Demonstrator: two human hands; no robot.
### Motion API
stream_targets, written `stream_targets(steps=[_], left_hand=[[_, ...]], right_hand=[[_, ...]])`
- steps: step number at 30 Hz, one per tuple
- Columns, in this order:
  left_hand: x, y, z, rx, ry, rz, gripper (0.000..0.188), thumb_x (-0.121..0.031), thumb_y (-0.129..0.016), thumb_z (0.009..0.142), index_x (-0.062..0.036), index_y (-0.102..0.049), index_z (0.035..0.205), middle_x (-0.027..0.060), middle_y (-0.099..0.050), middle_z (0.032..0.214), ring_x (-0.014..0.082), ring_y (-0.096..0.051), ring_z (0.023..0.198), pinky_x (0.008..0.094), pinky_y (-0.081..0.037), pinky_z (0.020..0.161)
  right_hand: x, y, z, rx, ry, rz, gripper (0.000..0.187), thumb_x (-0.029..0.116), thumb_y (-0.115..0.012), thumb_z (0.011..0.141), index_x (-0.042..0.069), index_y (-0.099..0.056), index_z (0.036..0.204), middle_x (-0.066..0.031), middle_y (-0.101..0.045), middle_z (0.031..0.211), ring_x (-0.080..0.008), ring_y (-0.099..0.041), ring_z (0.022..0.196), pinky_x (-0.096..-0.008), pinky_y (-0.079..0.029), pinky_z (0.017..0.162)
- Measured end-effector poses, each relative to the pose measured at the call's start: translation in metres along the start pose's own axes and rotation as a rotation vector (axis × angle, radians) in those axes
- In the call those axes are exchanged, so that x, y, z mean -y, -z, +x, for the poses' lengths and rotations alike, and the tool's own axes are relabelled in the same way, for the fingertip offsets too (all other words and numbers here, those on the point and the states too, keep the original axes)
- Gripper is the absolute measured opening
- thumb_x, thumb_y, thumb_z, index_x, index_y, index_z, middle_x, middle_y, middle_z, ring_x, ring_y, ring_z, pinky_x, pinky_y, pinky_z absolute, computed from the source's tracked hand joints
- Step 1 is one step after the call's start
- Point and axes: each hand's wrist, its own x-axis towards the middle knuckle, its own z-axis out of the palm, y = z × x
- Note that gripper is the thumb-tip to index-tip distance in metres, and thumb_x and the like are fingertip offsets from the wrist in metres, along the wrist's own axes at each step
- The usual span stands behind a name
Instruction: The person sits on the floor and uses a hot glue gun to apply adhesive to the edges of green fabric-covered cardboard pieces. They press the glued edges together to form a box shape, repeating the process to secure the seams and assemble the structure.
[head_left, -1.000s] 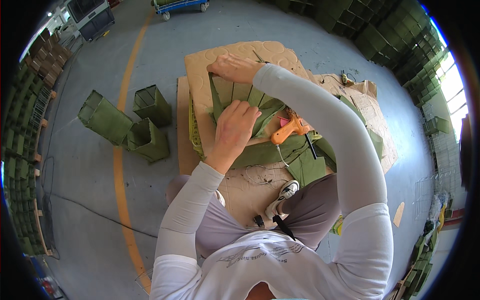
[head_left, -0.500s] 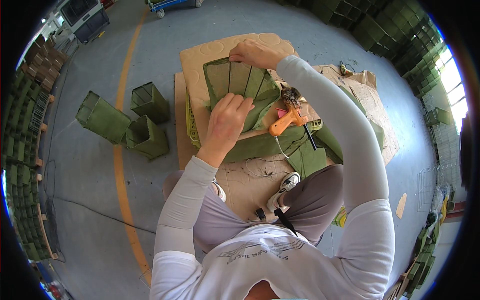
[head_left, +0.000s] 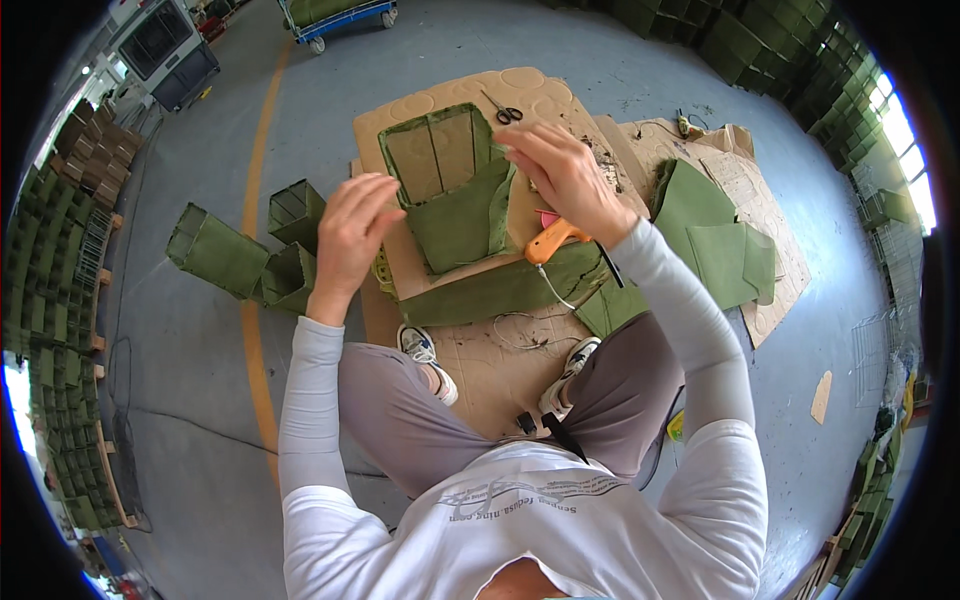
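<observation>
On the cardboard (head_left: 420,104) in front of me lies a wire-framed box with green fabric (head_left: 455,225), its far part showing bare wires. My left hand (head_left: 357,225) hovers by the box's left side, fingers stretched and thumb apart, holding nothing. Over the right side is my right hand (head_left: 570,178), also open, its fingertips close to the box's upper right edge. Below that hand sits an orange hot glue gun (head_left: 550,241), partly covered by the hand and wrist. Dark-handled scissors (head_left: 508,114) rest beyond the box's far right corner.
Three green fabric boxes (head_left: 212,250) stand on the floor at left, near a yellow line (head_left: 254,350). Green fabric pieces (head_left: 730,262) lie on cardboard at right. A white cord (head_left: 556,290) trails from the glue gun. A blue cart (head_left: 350,14) stands at the far side.
Both hands have let go of the fabric box. The left moved left, the right moved right and nearer to me. The box now lies lower, and the scissors have come into sight.
</observation>
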Motion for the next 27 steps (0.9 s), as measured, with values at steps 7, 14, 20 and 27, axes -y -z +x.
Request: stream_targets(steps=[7,14,20,27], left_hand=[[-0.003,-0.027,0.023,0.383,-0.056,-0.015,0.02,-0.008,-0.076,0.081,0.0032,-0.066,0.094,0.0137,-0.066,0.094,0.0313,-0.063,0.097,0.0393,-0.052,0.08],[0.0,-0.043,0.056,0.233,-0.018,-0.166,0.03,-0.025,-0.069,0.093,0.0023,-0.07,0.106,0.0132,-0.071,0.109,0.029,-0.065,0.109,0.0378,-0.052,0.09],[0.088,-0.09,0.077,0.299,0.785,-0.27,0.036,-0.026,-0.069,0.092,0.0064,-0.07,0.108,0.0195,-0.073,0.101,0.0316,-0.068,0.088,0.04,-0.052,0.081],[0.101,-0.098,0.111,0.416,0.56,0.154,0.022,-0.017,-0.064,0.093,0.0039,-0.066,0.086,0.0254,-0.064,0.072,0.0397,-0.062,0.067,0.0438,-0.05,0.064]], right_hand=[[-0.05,-0.014,-0.064,-0.128,-0.84,0.369,0.04,0.032,-0.053,0.104,-0.003,-0.065,0.12,-0.0147,-0.071,0.098,-0.0254,-0.069,0.088,-0.0367,-0.054,0.079],[-0.036,-0.06,-0.101,0.08,-1.058,0.916,0.079,0.063,-0.037,0.103,-0.002,-0.041,0.149,-0.0253,-0.054,0.14,-0.0338,-0.055,0.129,-0.0474,-0.05,0.101],[-0.018,-0.083,-0.108,0.103,-1.045,0.946,0.081,0.064,-0.039,0.101,-0.001,-0.039,0.15,-0.027,-0.049,0.145,-0.0359,-0.049,0.136,-0.0485,-0.045,0.108],[-0.004,-0.112,-0.096,0.083,-1.032,1.192,0.089,0.066,-0.034,0.102,-0.003,-0.022,0.156,-0.026,-0.031,0.158,-0.034,-0.033,0.147,-0.046,-0.036,0.116]])
